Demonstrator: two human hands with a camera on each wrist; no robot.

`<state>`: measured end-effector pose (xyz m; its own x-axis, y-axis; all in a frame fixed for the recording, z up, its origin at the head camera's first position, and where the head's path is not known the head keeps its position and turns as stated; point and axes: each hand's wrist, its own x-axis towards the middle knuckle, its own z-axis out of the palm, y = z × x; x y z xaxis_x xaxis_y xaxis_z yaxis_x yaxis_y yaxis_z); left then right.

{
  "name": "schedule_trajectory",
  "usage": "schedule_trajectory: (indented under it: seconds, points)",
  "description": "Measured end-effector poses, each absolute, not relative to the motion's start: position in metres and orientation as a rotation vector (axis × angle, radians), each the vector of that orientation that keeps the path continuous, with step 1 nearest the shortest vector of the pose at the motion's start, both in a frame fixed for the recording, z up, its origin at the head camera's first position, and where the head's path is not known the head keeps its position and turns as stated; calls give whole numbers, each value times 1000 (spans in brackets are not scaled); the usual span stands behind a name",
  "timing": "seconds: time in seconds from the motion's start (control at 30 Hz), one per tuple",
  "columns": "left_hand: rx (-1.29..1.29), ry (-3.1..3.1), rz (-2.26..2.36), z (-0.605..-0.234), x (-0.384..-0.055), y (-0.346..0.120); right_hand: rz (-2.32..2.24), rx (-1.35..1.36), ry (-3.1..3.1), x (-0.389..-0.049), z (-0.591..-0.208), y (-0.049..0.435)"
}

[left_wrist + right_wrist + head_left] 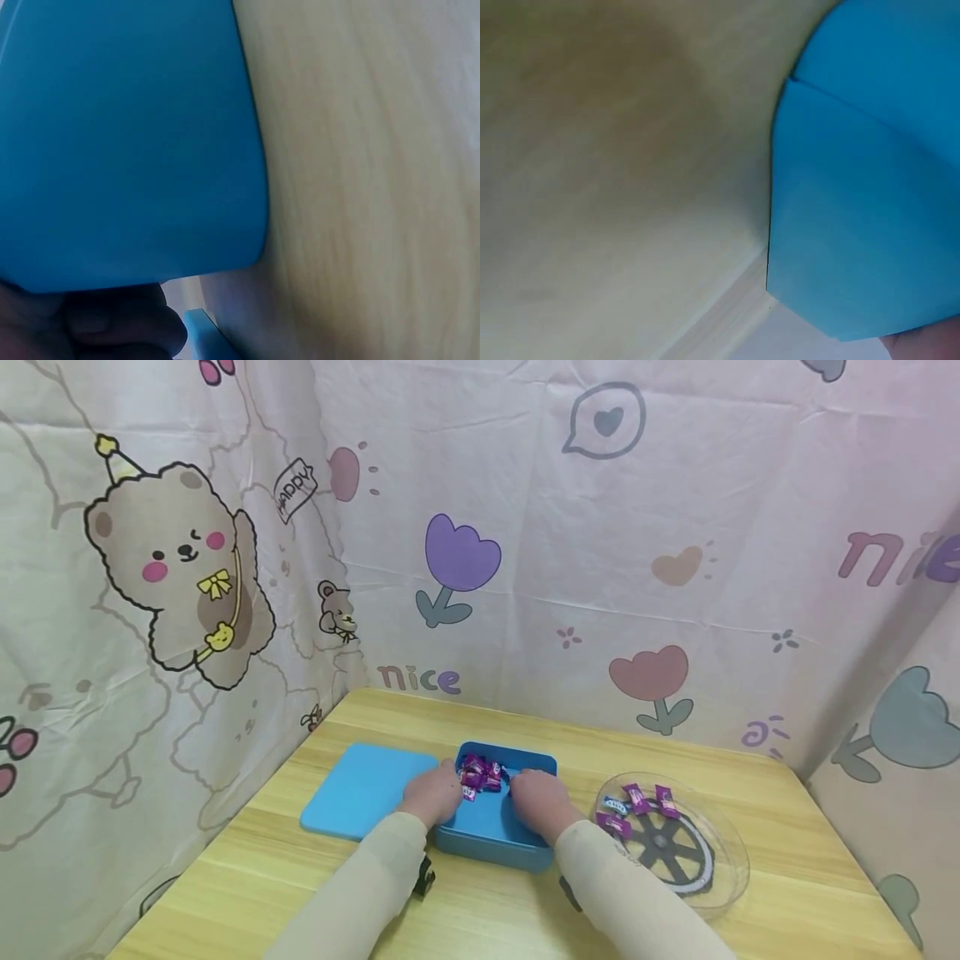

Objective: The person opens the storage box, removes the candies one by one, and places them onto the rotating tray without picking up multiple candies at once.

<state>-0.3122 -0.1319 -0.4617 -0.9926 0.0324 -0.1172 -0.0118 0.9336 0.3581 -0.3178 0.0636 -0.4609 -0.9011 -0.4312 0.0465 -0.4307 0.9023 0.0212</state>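
Observation:
A blue open box (487,819) stands on the table, with several purple-wrapped candies (475,771) gathered at its far left inside. My left hand (432,793) grips the box's left wall, its fingers curled over the rim. In the left wrist view the outer side of the box (135,150) fills much of the picture, with dark, bent fingers (124,326) at its edge. On the right wall, my right hand (538,804) holds the rim with its fingers bent down inside. The right wrist view has only a bit of that hand (930,341) beside the box (855,225).
A flat blue lid (367,789) lies left of the box. To the right, a clear round dish (738,868) carries several candies (666,802) and a dark wheel-like shape (660,842). The wooden table (465,914) meets printed curtains (540,635) at the back and sides.

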Motion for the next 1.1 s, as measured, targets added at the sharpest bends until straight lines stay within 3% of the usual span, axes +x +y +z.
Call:
schedule_trajectory:
  seconds: [0.67,1.1]
  points:
    - [-23,2951,606,-457,-312,-133,228,915,-3106,-317,-462,61]
    - [15,2980,555,-462,-313,-132,481,826,-2950,-310,-435,85]
